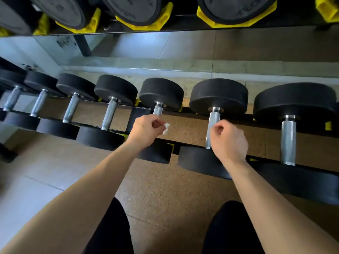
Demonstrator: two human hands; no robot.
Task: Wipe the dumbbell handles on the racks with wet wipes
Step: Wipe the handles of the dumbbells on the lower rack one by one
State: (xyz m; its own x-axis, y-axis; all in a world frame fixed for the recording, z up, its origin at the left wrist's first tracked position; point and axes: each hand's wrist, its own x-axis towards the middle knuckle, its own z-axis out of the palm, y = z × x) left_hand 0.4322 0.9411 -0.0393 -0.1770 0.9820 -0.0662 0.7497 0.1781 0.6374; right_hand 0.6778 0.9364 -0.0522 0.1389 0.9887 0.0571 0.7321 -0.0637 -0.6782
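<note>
Black, silver and yellow over speckled brown

The dumbbells (218, 96) have matt black ends and silver handles (289, 140) with a fine rough texture. Above the dumbbells the cradles (157, 24) are bright yellow. The wipe (166, 128) is white. Below them the floor (165, 189) is brown with pale flecks, the tiles (27, 189) grey and the trousers (113, 231) black.

A gym: racked dumbbells (218, 125), mirror (165, 46), rubber floor (165, 195).

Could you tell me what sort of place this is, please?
Most likely a gym's free-weights area: black dumbbells with metal handles line a low rack, and bigger ones sit in yellow cradles above.
</note>
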